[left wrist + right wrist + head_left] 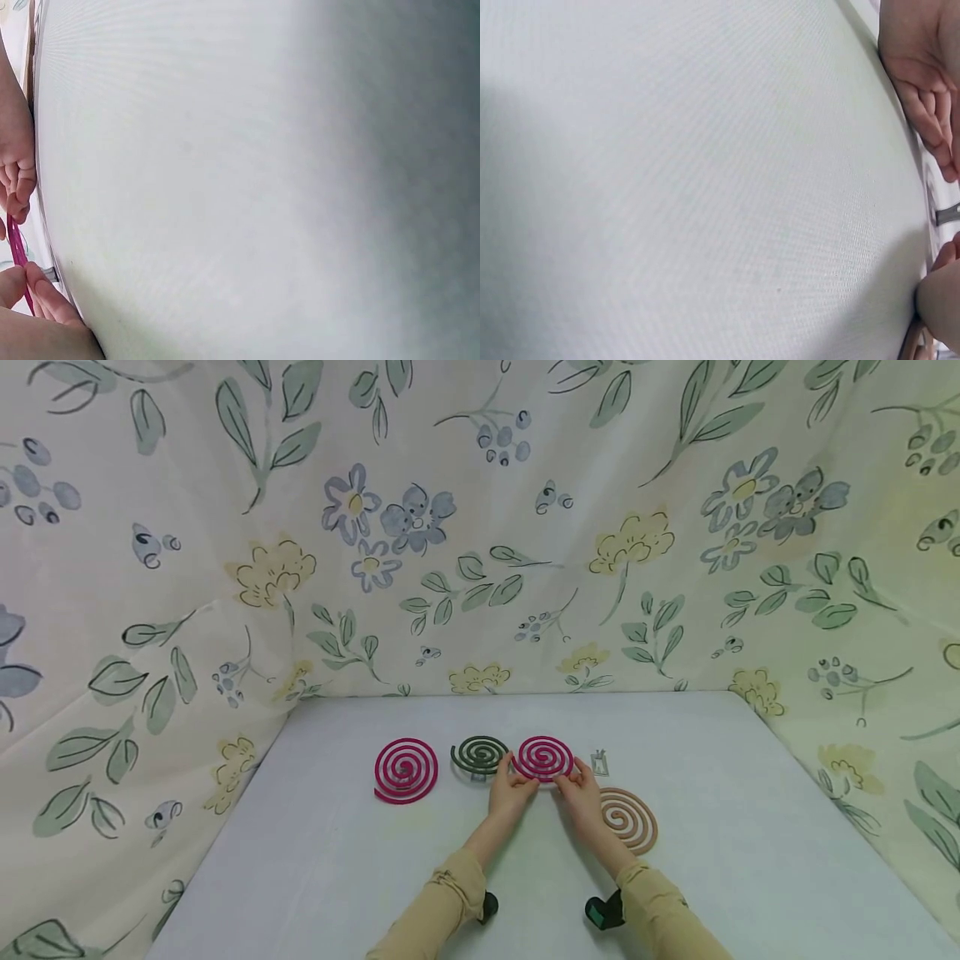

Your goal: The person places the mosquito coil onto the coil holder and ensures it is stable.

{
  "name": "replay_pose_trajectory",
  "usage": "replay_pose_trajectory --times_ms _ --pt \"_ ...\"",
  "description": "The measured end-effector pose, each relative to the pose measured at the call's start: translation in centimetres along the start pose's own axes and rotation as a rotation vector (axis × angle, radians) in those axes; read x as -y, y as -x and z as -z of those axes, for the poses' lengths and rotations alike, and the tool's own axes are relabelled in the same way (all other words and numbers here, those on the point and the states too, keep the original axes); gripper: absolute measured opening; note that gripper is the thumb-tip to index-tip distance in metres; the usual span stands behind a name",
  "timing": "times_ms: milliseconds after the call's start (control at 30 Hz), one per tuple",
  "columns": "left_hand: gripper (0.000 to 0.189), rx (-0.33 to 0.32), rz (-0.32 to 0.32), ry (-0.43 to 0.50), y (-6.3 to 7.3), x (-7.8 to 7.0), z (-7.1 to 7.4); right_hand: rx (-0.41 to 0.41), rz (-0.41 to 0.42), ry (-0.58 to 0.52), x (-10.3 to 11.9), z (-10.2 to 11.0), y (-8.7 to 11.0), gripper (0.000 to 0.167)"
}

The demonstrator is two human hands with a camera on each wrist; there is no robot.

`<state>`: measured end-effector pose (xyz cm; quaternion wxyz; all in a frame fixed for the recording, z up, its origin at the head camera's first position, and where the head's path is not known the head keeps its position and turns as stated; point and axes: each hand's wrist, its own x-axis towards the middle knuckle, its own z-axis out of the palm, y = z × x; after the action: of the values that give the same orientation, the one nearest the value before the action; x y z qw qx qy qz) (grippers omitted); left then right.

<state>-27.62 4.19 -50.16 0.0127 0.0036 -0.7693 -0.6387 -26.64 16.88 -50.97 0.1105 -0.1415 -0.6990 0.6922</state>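
Observation:
Between both hands is a magenta mosquito coil (543, 757), its spiral facing up. My left hand (512, 797) pinches its near left edge between thumb and fingers. On the opposite side my right hand (581, 797) pinches the near right edge. The left wrist view catches the same magenta coil (18, 246) edge-on, slightly above the tabletop. A small metal stand (948, 215) appears under it in the right wrist view. Just left of my left hand lies a green coil (481, 755) on a metal stand. Beneath my right wrist lies a brown coil (637, 818), partly hidden.
Farther left, another magenta coil (407, 769) sits on a metal stand. A bare metal stand (600, 763) lies right of my right hand. Everything is on a white table (315, 868), with floral cloth (480, 635) hanging behind and along both sides.

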Motion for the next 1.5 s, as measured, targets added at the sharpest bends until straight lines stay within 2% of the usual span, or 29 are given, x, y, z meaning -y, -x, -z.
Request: replay_pose_trajectory --times_ms 167,267,333,400,433,467,533,567,667,700,733,767,800,833,867,933,1033,1067,1200,1400,1500 --pt "0.069 0.006 0.0 -0.014 0.0 -0.1 0.2 -0.003 -0.008 -0.012 0.0 -0.2 0.0 0.061" --pt "0.07 0.013 0.012 0.003 -0.1 0.0 0.3 -0.009 0.044 -0.049 -1.4 -0.2 -0.7 0.063" --pt "0.071 0.021 0.023 0.025 -0.4 0.3 0.4 0.001 0.119 -0.117 -3.9 -0.1 -2.2 0.064" --pt "0.073 0.036 0.012 0.052 -1.0 1.2 0.3 0.023 0.207 -0.187 -7.3 0.1 -4.4 0.063" --pt "0.073 0.046 0.0 0.07 -1.4 1.8 0.3 0.041 0.22 -0.2 -8.7 0.3 -5.4 0.065" --pt "0.075 0.067 -0.057 0.1 -2.4 3.5 0.0 0.041 0.237 -0.206 -10.3 0.4 -6.7 0.064" --pt "0.078 0.097 -0.076 0.129 -2.8 4.1 0.0 0.06 0.236 -0.188 -12.8 0.7 -8.7 0.067" --pt "0.078 0.113 -0.091 0.137 -2.9 4.3 0.1 0.054 0.197 -0.145 -13.7 0.8 -9.6 0.07" --pt "0.076 0.144 -0.066 0.157 -2.2 3.0 0.4 0.044 0.114 -0.053 -16.7 1.1 -12.4 0.084" --pt "0.074 0.145 -0.011 0.146 -1.1 1.3 0.8 0.056 0.093 -0.033 -17.6 1.2 -13.2 0.091" --pt "0.072 0.155 -0.006 0.144 -0.5 0.4 1.1 0.055 0.088 -0.02 -18.8 1.3 -14.1 0.096" --pt "0.072 0.167 -0.013 0.137 0.0 -0.3 1.2 0.042 0.061 0.01 -19.1 1.3 -14.5 0.101" --pt "0.071 0.176 -0.004 0.122 0.6 -1.1 1.4 0.043 0.069 0.02 -19.4 1.3 -14.7 0.105" --pt "0.071 0.191 -0.009 0.117 1.0 -1.5 1.5 0.034 0.086 0.032 -18.7 1.2 -14.0 0.105" --pt "0.07 0.207 -0.028 0.114 1.3 -1.5 1.5 0.025 0.079 0.066 -16.3 1.0 -12.1 0.101" --pt "0.072 0.235 -0.037 0.094 1.6 -1.4 1.5 0.015 0.046 0.133 -10.1 0.5 -7.3 0.091" --pt "0.074 0.275 -0.05 0.091 1.7 -0.3 1.3 0.016 0.005 0.211 -1.3 -0.2 -0.4 0.075" --pt "0.075 0.289 -0.055 0.095 1.7 0.1 1.2 0.027 -0.025 0.243 0.6 -0.3 1.1 0.073" --pt "0.075 0.302 -0.031 0.088 2.7 -0.3 0.9 0.041 -0.026 0.277 1.3 0.1 2.2 0.073" --pt "0.061 0.183 -0.006 0.026 4.4 -0.9 -0.3 0.09 -0.045 0.357 1.6 0.9 3.1 0.075" --pt "0.053 0.163 -0.011 0.046 5.0 -1.2 -0.7 0.132 -0.058 0.37 1.9 1.6 3.6 0.074"
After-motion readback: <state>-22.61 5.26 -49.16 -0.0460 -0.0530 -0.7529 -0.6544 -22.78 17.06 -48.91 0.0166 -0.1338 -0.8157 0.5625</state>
